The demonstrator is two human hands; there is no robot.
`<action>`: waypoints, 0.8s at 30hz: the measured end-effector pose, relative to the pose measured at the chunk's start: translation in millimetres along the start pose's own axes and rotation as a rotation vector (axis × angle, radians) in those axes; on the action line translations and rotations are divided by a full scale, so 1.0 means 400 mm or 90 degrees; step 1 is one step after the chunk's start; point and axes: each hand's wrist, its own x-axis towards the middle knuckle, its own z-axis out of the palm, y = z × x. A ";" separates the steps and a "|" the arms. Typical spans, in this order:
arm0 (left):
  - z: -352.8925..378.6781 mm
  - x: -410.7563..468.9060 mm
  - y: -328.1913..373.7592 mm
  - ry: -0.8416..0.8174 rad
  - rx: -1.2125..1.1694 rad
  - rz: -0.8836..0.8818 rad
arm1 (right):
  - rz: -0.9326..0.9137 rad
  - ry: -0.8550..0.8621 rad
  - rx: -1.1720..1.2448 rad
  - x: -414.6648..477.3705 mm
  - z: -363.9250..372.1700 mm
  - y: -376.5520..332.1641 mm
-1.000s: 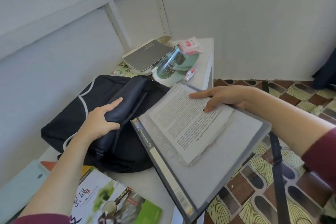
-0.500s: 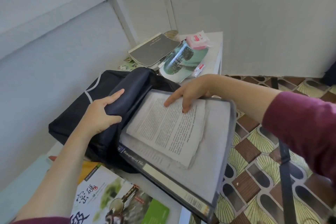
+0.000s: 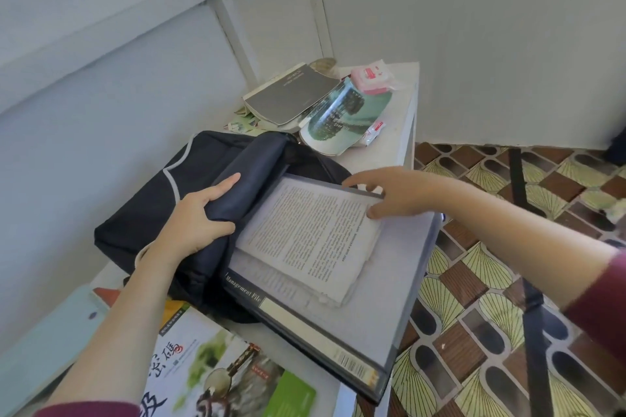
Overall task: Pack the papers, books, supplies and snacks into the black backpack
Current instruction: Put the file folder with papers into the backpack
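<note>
**File at the mouth of the bag, most of the load waiting**

Far left, a pale blue flat thing (image 3: 44,342) and a glossy magazine (image 3: 220,372) lie on the counter (image 3: 294,345), unpacked. Next along, the left hand (image 3: 194,218) is clamped on a fold of the black backpack (image 3: 135,217), fingers and thumb wrapped round it. It holds the flap up so the mouth gapes toward the right.

Here's the action. The grey file (image 3: 403,284), with a stack of printed papers (image 3: 315,230) lying on top, has its left edge tucked just under that raised flap. By my reading it is barely in, and much of it hangs out past the counter's edge.

At the back of the counter wait a grey book (image 3: 288,93), a green-covered book (image 3: 345,115), a pink packet (image 3: 371,76) and a small red-and-white sachet (image 3: 374,130).

Now the right hand (image 3: 396,191): fingers spread and fairly straight, thumb pressing the papers' corner, fingertips at the file's far edge. That looks like steering, not gripping.

Nothing shows fully inside the bag. I'd call this the first load, with books, supplies and snacks all to come.
</note>
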 end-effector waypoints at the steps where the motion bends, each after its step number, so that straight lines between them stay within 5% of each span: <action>1: 0.000 0.001 -0.002 -0.001 -0.005 0.002 | 0.000 0.026 0.029 -0.027 0.011 0.012; 9: 0.001 0.003 -0.015 -0.016 -0.029 0.003 | 0.036 0.106 0.398 -0.131 0.072 0.121; 16: -0.003 0.003 -0.016 -0.016 -0.032 0.010 | 0.075 0.049 0.440 -0.086 0.043 0.116; 24: -0.006 -0.003 -0.008 -0.004 -0.027 0.010 | 0.106 0.237 0.563 0.047 0.056 0.047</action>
